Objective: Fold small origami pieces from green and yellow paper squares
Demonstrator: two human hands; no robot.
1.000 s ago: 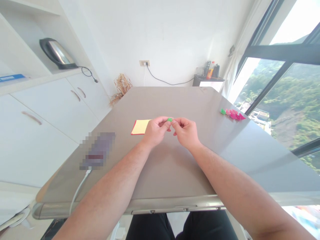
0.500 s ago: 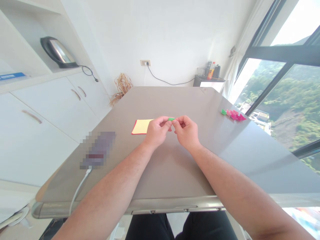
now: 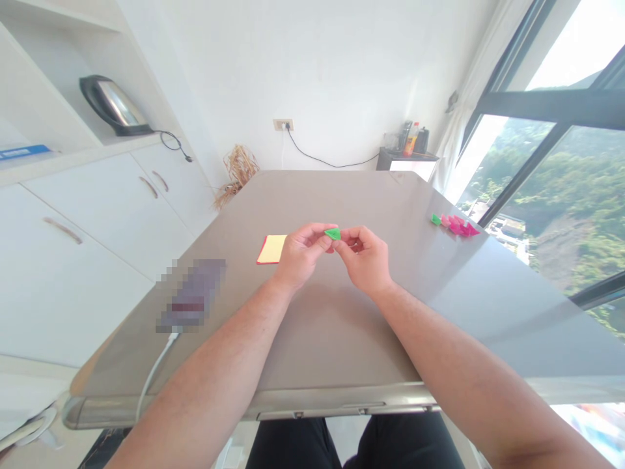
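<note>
Between my two hands is a small piece of folded green paper point(image 3: 333, 234), with a pointed shape on its left side. My left hand point(image 3: 303, 253) pinches it from the left with thumb and fingers. From the right, my right hand point(image 3: 365, 257) pinches its other side. Both hands are raised over the middle of the table. Behind my left hand lies a yellow sticky note pad point(image 3: 271, 249) with a red edge, partly covered by that hand. Several folded pink paper pieces point(image 3: 458, 225) sit in a row at the right, with a green folded piece point(image 3: 436, 220) at their left end.
The grey table point(image 3: 336, 339) spans the view. On its left lies a blurred-out flat object point(image 3: 195, 293) with a white cable point(image 3: 152, 371). A kettle point(image 3: 114, 104) stands on the left shelf. Windows point(image 3: 532, 169) are on the right. Bottles point(image 3: 411, 138) stand on a small cabinet behind.
The green paper has turned in my fingers, so more of its pointed face shows. My left hand has shifted slightly left, covering more of the yellow pad.
</note>
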